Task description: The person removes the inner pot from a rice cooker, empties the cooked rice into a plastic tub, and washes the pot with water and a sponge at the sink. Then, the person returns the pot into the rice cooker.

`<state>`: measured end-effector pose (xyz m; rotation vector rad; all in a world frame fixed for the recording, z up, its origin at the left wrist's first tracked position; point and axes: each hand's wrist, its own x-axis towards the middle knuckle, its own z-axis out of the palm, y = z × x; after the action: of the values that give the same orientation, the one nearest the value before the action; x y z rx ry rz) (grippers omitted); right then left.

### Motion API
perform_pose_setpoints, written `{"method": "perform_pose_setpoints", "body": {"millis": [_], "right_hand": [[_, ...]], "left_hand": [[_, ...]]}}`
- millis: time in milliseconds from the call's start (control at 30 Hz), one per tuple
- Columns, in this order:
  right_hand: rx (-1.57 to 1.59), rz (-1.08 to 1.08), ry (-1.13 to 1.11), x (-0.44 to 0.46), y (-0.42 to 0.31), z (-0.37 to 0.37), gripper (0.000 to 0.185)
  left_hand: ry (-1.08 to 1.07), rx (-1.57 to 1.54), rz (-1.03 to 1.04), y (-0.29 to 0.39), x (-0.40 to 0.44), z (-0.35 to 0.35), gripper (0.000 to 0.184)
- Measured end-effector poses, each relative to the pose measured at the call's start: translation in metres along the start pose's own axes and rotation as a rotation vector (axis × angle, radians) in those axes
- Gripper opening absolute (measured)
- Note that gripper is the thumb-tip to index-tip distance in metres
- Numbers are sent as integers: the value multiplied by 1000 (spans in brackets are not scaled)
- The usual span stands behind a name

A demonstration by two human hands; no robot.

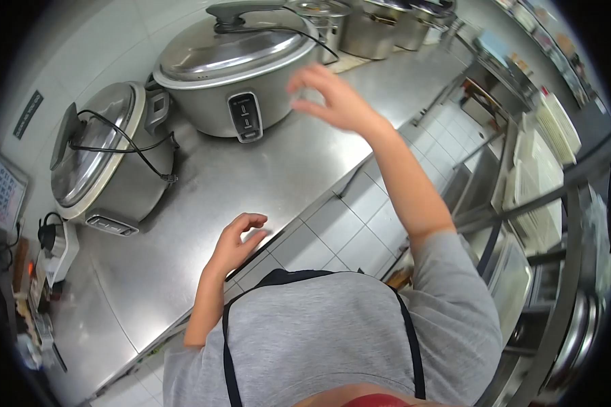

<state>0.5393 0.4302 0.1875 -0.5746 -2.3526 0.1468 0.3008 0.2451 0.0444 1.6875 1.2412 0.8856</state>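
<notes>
My left hand hovers by the front edge of the steel counter, fingers loosely bent and thumb apart, with nothing in it. Raised at the right of the large rice cooker is my right hand, slightly blurred. Its thumb and curved fingers are apart, and nothing shows between them. The large cooker has its lid on, and a black power cord lies over that lid. A second rice cooker stands to the left, also lidded, with its cord and plug draped across it.
Several steel pots stand at the counter's far end. The steel counter runs along a tiled wall. A metal rack with white trays is on my right, across the tiled floor. Small items crowd the left end.
</notes>
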Motion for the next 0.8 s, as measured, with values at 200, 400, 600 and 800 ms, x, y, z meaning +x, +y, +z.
{"method": "perform_pose_setpoints", "body": {"millis": [200,400,600,800], "right_hand": [[-313,-52,107,165,101,40,45],[-716,225,1,240,149,66,53],[-305,416,-490,283,193,35,64],[-330,248,-369,267,191,28,72]], "left_hand": [[258,-36,-48,16,-4,8,24],[377,-37,-96,-18,12,-11,23],[531,-73,-80,-9,34,-18,24],[520,-80,-147,-10,52,3,24]]}}
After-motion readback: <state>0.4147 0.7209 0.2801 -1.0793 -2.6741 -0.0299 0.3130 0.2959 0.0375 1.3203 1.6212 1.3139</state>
